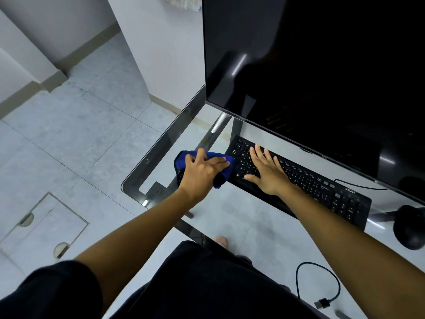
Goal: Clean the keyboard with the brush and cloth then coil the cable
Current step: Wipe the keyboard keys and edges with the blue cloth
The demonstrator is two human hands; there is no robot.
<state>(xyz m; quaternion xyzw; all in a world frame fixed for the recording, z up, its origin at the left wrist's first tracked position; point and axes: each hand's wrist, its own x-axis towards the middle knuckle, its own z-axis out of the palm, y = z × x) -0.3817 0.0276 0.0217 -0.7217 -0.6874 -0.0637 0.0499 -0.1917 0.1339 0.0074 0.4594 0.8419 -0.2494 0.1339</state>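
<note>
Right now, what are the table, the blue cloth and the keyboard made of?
Table: looks like clear, glossy glass; the floor tiles show through it.
Blue cloth: soft matte fabric, maybe microfibre; it bunches into folds.
Keyboard: probably matte black plastic, with dull keys.

Keyboard: white "acer" logo near right end, upside down; key legends mostly unreadable.

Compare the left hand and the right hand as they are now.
The left hand lies on the blue cloth at the left end of the keyboard; the right hand lies flat on the keys. Left fingers are together; right fingers are spread. Both are palm down.
</note>
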